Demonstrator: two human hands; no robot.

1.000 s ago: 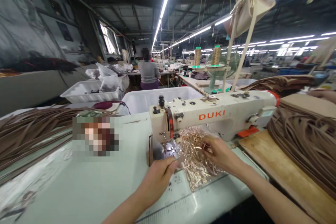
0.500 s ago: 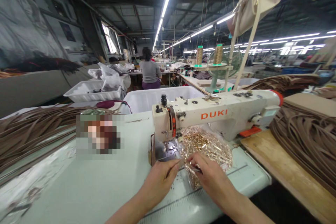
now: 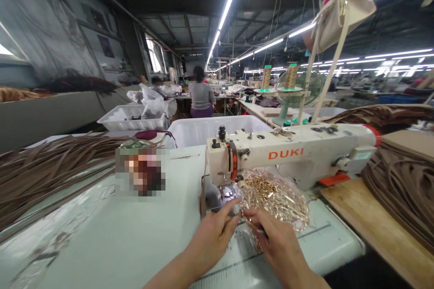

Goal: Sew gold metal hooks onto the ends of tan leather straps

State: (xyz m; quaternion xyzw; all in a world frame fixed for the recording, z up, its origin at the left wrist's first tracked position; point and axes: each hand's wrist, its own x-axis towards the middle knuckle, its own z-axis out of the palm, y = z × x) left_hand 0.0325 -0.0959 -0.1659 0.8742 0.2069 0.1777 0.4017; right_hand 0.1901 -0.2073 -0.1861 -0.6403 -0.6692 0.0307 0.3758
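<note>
A white DUKI sewing machine point(image 3: 291, 153) stands on the pale green table point(image 3: 111, 230). Under its arm lies a clear bag of small gold metal clips point(image 3: 278, 194). My left hand point(image 3: 212, 235) and my right hand point(image 3: 274, 239) meet at the near edge of that bag, just in front of the needle area point(image 3: 225, 189). Both hands have their fingers pinched together on small pieces at the bag's edge; what exactly sits between the fingertips is too small to make out.
Long brown leather straps point(image 3: 50, 167) are piled at the left, and more straps point(image 3: 400, 180) on a wooden board point(image 3: 369, 221) at the right. White bins point(image 3: 203, 128) stand behind the machine. A person point(image 3: 201, 95) sits further back. Thread cones point(image 3: 291, 76) stand on a rack.
My right hand has drawn back from the middle of the clip bag to its near edge, beside my left hand. The view has shifted slightly left and down.
</note>
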